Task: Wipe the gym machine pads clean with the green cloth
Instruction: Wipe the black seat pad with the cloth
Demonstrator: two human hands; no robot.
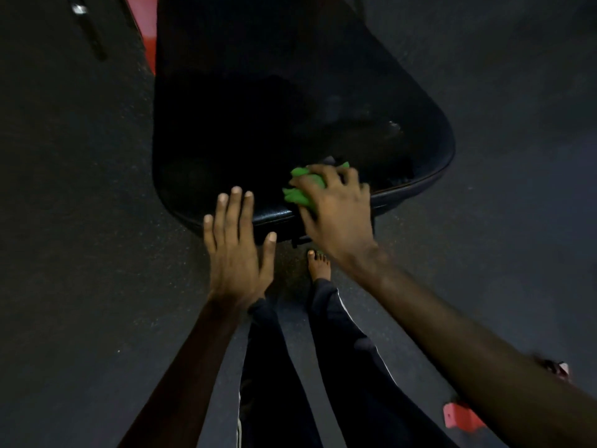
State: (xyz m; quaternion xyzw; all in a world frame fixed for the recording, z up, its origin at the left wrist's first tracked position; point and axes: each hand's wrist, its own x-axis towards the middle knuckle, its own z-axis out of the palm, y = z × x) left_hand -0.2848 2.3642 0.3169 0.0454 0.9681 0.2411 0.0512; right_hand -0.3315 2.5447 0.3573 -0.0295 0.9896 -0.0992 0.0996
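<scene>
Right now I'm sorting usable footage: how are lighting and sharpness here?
Head view: dim throughout; the black pad is nearly featureless, bar faint glare near its right edge; the green cloth stands out brightly in the right hand; the frame is soft.

The floor (80, 221) was dark grey, rubbery-looking matting with fine pale specks, and it filled nearly the whole view. The light was dim and flat. At the top left, a red frame piece (143, 27) stood near a slanted black bar (92, 33) with a shiny metal spot. A small red bracket (462, 417) sat on the floor at the lower right.
</scene>
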